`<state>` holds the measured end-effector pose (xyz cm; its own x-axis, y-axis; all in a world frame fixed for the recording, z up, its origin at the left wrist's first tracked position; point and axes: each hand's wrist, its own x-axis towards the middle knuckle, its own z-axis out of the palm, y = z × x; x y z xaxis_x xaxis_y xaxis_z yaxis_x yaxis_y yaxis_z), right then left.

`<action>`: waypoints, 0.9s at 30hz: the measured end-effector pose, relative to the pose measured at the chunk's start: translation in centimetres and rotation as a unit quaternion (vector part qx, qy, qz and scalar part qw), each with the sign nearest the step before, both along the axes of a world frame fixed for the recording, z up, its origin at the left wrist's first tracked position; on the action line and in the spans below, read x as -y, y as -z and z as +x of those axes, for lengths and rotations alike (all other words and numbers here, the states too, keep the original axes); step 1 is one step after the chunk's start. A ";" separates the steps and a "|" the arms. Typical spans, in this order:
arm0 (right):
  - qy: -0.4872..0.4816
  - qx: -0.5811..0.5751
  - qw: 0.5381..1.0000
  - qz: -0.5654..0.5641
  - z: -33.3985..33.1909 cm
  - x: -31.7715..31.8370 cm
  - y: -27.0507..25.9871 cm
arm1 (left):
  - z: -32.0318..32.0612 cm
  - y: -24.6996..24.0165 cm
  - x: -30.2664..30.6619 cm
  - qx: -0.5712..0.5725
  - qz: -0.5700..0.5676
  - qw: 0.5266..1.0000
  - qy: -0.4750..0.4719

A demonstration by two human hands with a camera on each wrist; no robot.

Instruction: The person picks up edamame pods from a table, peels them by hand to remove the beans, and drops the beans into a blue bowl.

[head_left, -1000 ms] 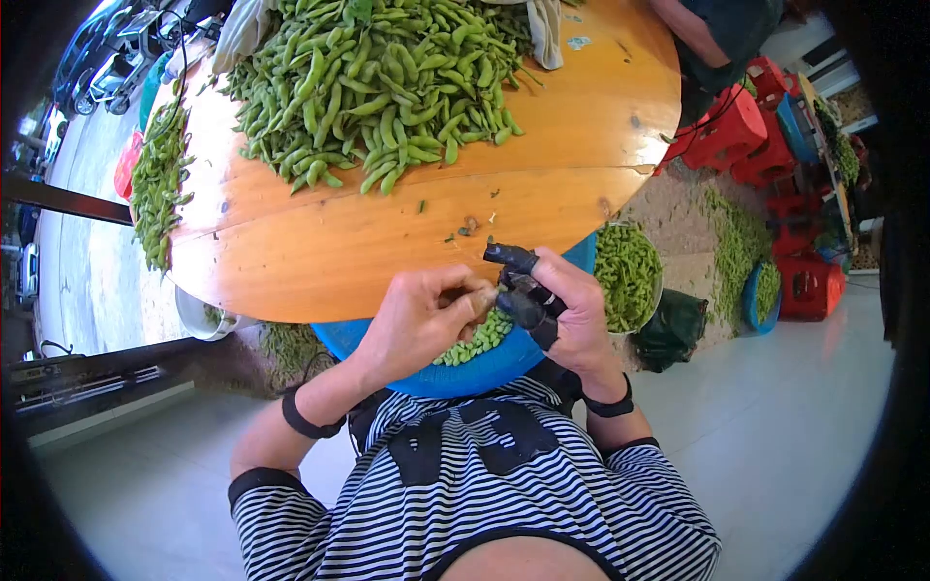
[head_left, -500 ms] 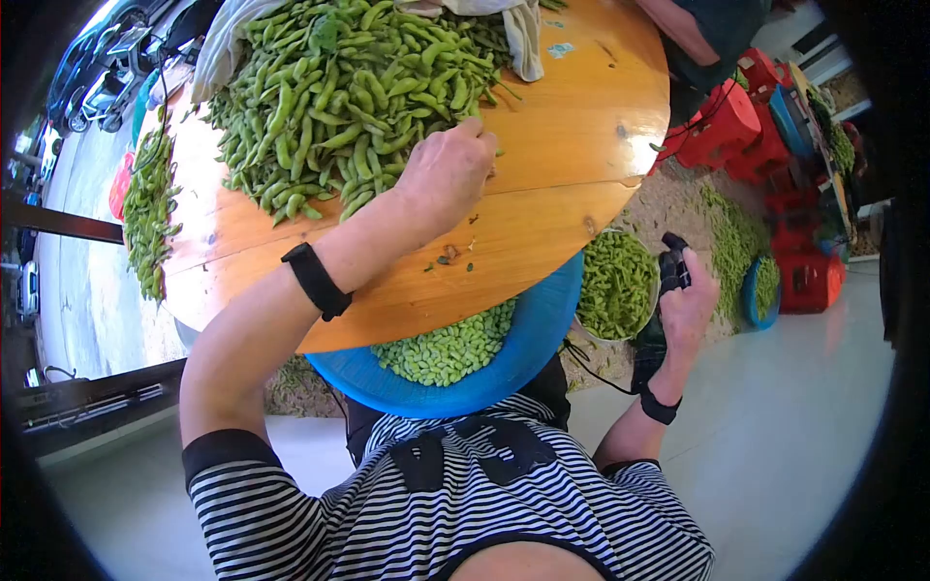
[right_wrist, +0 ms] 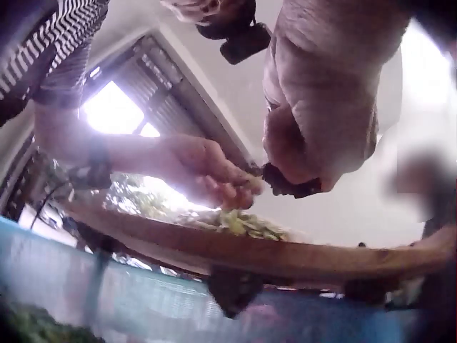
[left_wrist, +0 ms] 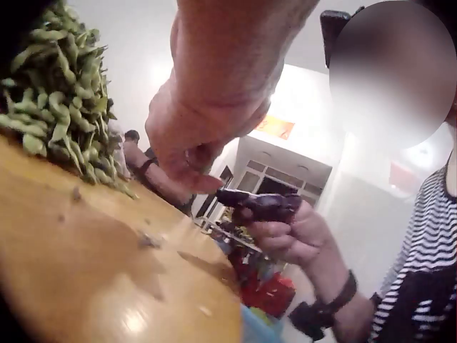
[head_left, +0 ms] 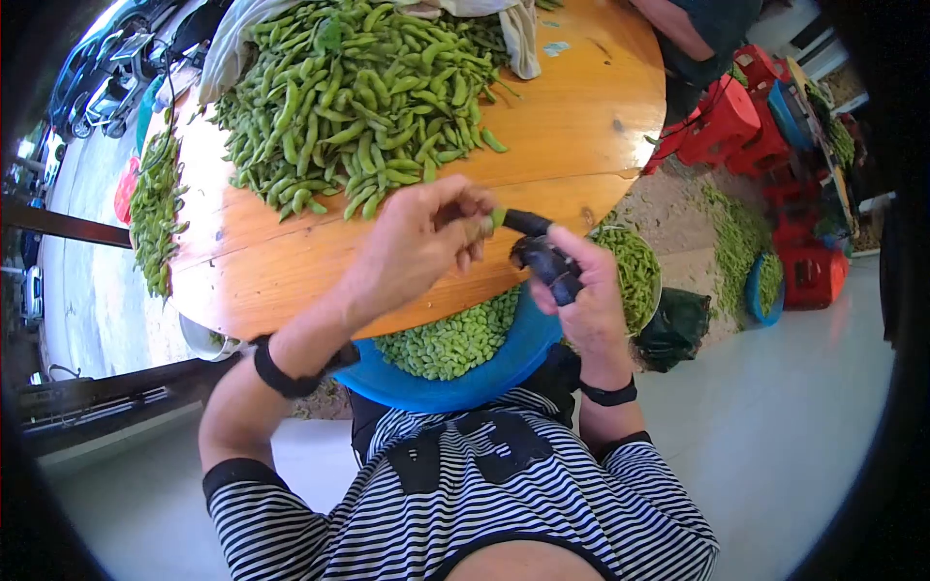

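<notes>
In the head view my left hand (head_left: pixel 417 237) pinches a green soybean pod (head_left: pixel 499 217) between thumb and fingertips, over the table's near edge. Most of the pod is hidden by the fingers. My right hand (head_left: pixel 586 286) comes from the other side, its fingers (head_left: pixel 528 223) wrapped in black. One black fingertip overlaps the pod's end; I cannot tell whether the thumb closes on it. In the left wrist view the fingertips of both hands meet. Below them a blue basin (head_left: pixel 431 395) holds shelled green beans (head_left: pixel 446 344).
A big heap of pods (head_left: pixel 358 107) covers the far part of the wooden table (head_left: pixel 572 126), with cloth (head_left: pixel 520 44) along its edge. More pods (head_left: pixel 155 213) lie at the left. A tub of pods (head_left: pixel 628 266) stands at right, beyond it red stools (head_left: pixel 722 126).
My left hand went from the basin to the edge of the heap and came back with a pod. My right hand moved out over the tub at right, then returned to meet the left.
</notes>
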<state>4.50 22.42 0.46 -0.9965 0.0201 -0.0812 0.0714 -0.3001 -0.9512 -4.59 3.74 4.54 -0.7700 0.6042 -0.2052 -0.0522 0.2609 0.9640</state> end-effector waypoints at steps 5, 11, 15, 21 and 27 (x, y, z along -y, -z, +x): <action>-0.106 0.081 0.968 -0.215 -0.5 2.9 -0.1 | 3.9 1.7 2.2 0.026 0.089 0.986 -0.139; -0.118 0.081 0.974 -0.173 -0.3 3.7 0.2 | 5.5 4.1 2.5 -0.031 0.104 0.977 -0.186; -0.131 0.043 0.982 -0.130 -0.3 3.2 0.8 | 5.5 3.0 2.6 0.127 0.179 0.956 -0.196; -0.124 0.028 0.989 -0.073 -0.1 3.1 1.0 | 5.9 4.1 2.8 0.326 0.342 0.864 -0.172; -0.079 -0.039 0.990 0.107 0.3 3.2 1.2 | 6.9 5.0 1.7 0.227 0.312 0.900 -0.200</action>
